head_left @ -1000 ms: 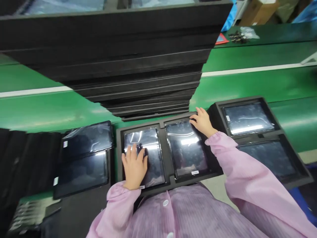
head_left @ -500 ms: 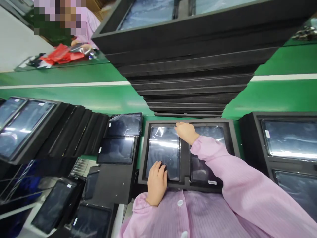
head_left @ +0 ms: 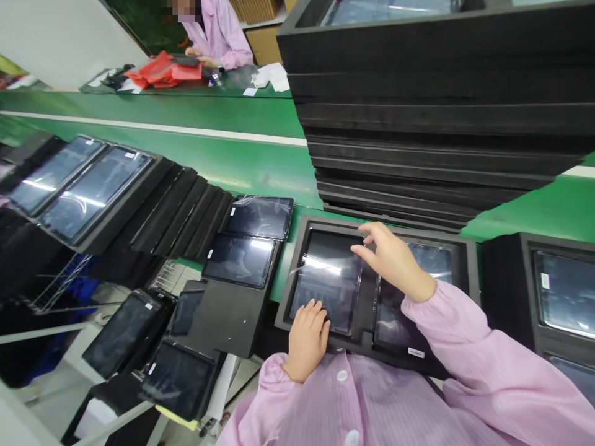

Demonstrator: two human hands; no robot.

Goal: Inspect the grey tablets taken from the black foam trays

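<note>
A black foam tray in front of me holds two tablets side by side, each in its own recess. My left hand lies with outstretched fingers on the lower part of the left tablet. Over that tablet's upper right corner is my right hand, its thumb and index finger apart and nothing visible between them. A thin bright edge, perhaps of clear film, shows at the tablet's left side. My right hand and sleeve partly cover the right tablet, which bears a white label near its bottom.
Behind the tray rises a tall stack of black foam trays. More tablets lie on foam at left, beside leaning trays. Another loaded tray stands at right. Across the green bench, a co-worker handles items near red bags.
My right thumb and fingers, together at the left tablet's corner before, are now apart. The bright film crease at its top no longer shows. My left hand stays low on it; the view has shifted left.
</note>
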